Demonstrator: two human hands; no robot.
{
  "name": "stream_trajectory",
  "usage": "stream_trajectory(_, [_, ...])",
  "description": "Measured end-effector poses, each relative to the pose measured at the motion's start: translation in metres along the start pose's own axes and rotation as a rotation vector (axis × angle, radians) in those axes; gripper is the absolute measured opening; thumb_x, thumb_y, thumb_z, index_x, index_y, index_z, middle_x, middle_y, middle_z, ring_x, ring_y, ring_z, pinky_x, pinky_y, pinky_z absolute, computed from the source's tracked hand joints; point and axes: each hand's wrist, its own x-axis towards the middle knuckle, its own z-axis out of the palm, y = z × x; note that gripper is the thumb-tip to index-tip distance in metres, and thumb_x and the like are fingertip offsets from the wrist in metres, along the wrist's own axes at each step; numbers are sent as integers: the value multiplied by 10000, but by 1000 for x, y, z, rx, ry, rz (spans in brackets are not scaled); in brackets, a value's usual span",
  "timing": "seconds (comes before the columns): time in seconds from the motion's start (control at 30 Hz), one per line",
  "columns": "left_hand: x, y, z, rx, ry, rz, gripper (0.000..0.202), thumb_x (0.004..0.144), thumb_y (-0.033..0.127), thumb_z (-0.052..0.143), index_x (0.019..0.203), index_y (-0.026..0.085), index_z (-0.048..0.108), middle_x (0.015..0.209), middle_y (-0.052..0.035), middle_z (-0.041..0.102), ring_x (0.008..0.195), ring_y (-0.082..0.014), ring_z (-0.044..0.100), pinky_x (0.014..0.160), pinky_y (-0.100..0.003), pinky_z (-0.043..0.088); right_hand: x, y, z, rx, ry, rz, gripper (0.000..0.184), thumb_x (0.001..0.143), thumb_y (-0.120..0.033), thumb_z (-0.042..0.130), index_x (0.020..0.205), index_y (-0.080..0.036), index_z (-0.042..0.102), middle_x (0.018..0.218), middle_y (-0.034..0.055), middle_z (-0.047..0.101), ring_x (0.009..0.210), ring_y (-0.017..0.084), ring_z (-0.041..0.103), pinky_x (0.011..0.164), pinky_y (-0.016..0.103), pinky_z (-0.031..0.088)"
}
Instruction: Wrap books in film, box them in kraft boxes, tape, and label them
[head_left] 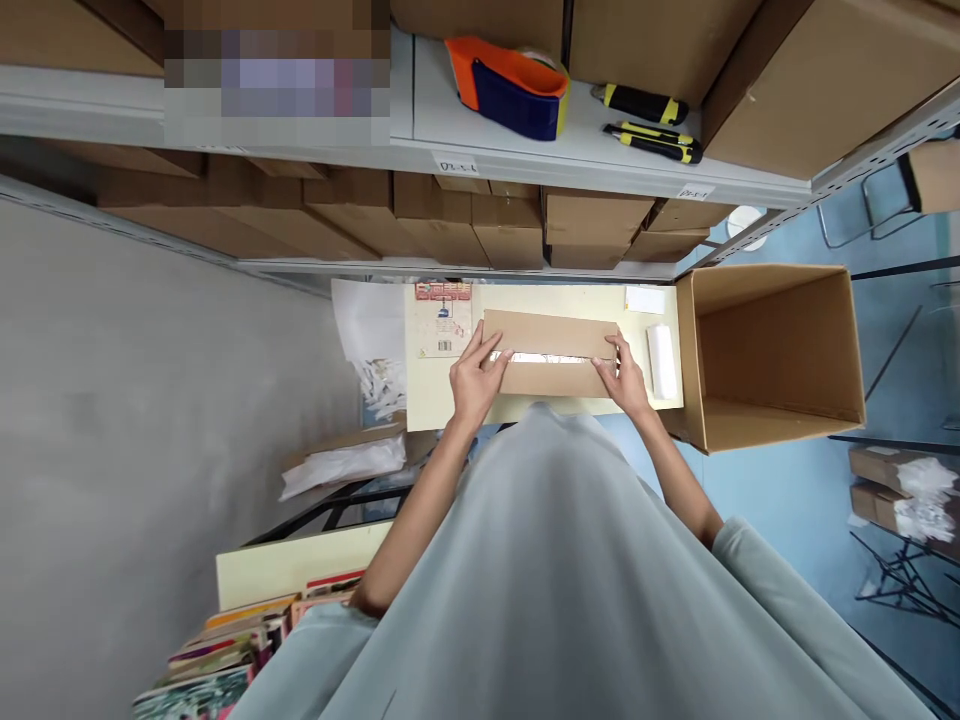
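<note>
As a shallow cardboard box (555, 378) is steadied on a cream tabletop (420, 400), its two long flaps are folded inward, with a strip of white showing between them. The box's left end is held by the left hand (474, 386), its thumb and fingers set across the flaps; the opposite end is held likewise by the right hand (628, 384). How firmly either grip is pressed cannot be told. The box is flanked by a printed sheet (442, 318) on the left and a white roll (661, 362) on the right, beside which a large open carton (780, 345) is seen. On the grey shelf (525, 163) above, an orange-and-blue tape dispenser (517, 98) is placed near two yellow-and-black cutters (652, 142).
</note>
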Motion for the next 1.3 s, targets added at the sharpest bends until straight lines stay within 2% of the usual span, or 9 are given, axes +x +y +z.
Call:
stream_trajectory(0.1, [-1, -2, 2, -8, 36, -10, 433, 1073, 402, 717, 1446, 203, 809, 1729, -137, 594, 1597, -306, 610, 1364, -483, 478, 2, -3, 6, 8, 2, 8, 543, 1102, -531, 537, 1568, -252, 510, 1876, 192, 384, 1369, 311, 735, 1052, 425, 621])
stream_trajectory(0.4, [-7, 6, 6, 2, 134, -30, 443, 1089, 422, 692, 1450, 194, 811, 1679, -135, 654, 1577, -304, 630, 1368, -498, 480, 14, -7, -11, 31, 36, -44, 547, 1097, -548, 526, 1573, -278, 553, 1830, 183, 470, 1396, 320, 712, 1060, 442, 616])
stream_trajectory(0.53, [-7, 9, 10, 11, 145, -84, 441, 1094, 431, 684, 1443, 196, 817, 1692, -134, 639, 1563, -307, 645, 1362, -496, 488, 29, 0, -9, 8, -48, -15, 561, 1100, -562, 512, 1587, -287, 546, 1851, 177, 437, 1228, 289, 759, 1008, 427, 631])
stream_trajectory(0.7, [-6, 8, 17, 8, 154, -134, 429, 1089, 426, 694, 1438, 214, 823, 1666, -122, 669, 1549, -307, 659, 1353, -496, 499, 37, 10, 2, 27, -40, -59, 568, 1118, -564, 489, 1611, -284, 521, 1826, 182, 470, 1441, 292, 681, 1037, 416, 620])
stream_trajectory(0.9, [-5, 1, 18, -26, 175, -80, 421, 1075, 406, 712, 1429, 209, 825, 1671, -127, 663, 1526, -295, 681, 1343, -470, 509, 31, 10, 8, -3, 12, -37, 561, 1123, -571, 469, 1593, -273, 536, 1823, 204, 471, 1118, 251, 763, 993, 405, 624])
stream_trajectory(1.0, [-7, 1, 20, -13, 159, -83, 414, 1081, 408, 697, 1433, 229, 820, 1682, -130, 654, 1510, -298, 694, 1319, -478, 535, 25, 8, 9, 6, 56, -51, 549, 1112, -544, 493, 1583, -268, 547, 1793, 192, 517, 1314, 283, 735, 1063, 428, 612])
stream_trajectory(1.1, [-8, 1, 19, -10, 142, -65, 402, 1092, 418, 675, 1419, 234, 817, 1696, -142, 642, 1516, -292, 686, 1294, -466, 558, 21, 5, 7, -20, 67, -63, 546, 1121, -547, 484, 1584, -266, 557, 1769, 197, 542, 1542, 302, 625, 1125, 455, 599])
stream_trajectory(1.2, [-2, 3, 7, -16, 121, -5, 374, 1082, 417, 676, 1367, 226, 826, 1704, -162, 625, 1534, -302, 661, 1299, -485, 549, 23, -6, -6, -119, 106, -116, 525, 1114, -576, 522, 1505, -248, 640, 1791, 226, 496, 1567, 355, 603, 1160, 532, 592])
stream_trajectory(1.3, [17, 12, -14, 8, 133, 106, 293, 1045, 414, 721, 1237, 242, 859, 1713, -163, 603, 1606, -350, 571, 1349, -563, 480, 44, -36, -29, -236, 224, -253, 491, 1108, -568, 554, 1426, -225, 703, 1766, 237, 514, 1596, 394, 564, 1263, 618, 512])
